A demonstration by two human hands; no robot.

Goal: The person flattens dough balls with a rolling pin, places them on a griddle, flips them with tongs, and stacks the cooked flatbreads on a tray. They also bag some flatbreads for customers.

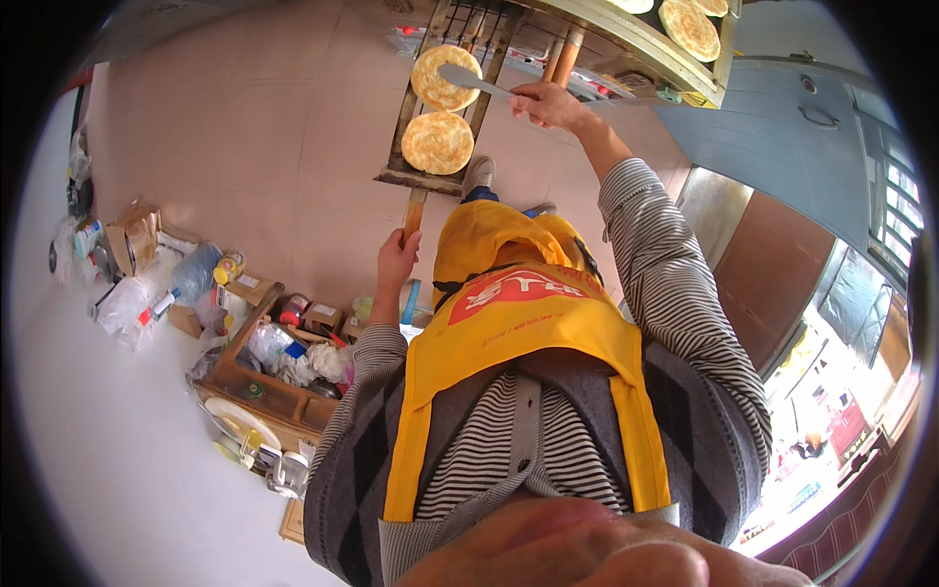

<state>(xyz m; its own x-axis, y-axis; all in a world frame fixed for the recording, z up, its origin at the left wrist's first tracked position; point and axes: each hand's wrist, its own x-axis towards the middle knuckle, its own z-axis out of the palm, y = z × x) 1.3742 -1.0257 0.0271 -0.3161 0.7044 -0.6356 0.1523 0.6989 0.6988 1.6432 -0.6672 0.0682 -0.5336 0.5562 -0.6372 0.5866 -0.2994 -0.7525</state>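
Observation:
My left hand (398,258) grips the wooden handle (414,210) of a metal rack drawer (406,178) drawn out from the griddle stand. Two round, browned flatbreads lie in a row on its bars. The nearer flatbread (437,143) sits by the handle end; the farther flatbread (429,78) lies just beyond it. In my right hand (546,105) is a grey flat spatula (480,82), held by its handle. Its rounded blade overlaps the farther flatbread from above; whether it presses on the bread I cannot tell.
At the upper right, a metal griddle (664,59) holds more flatbreads (689,29). Another wooden handle (568,57) juts out below it. A wooden cabinet (293,392) cluttered with bags and boxes stands to my left, with a large plastic bottle (196,273) beyond. A blue door (777,110) is at right.

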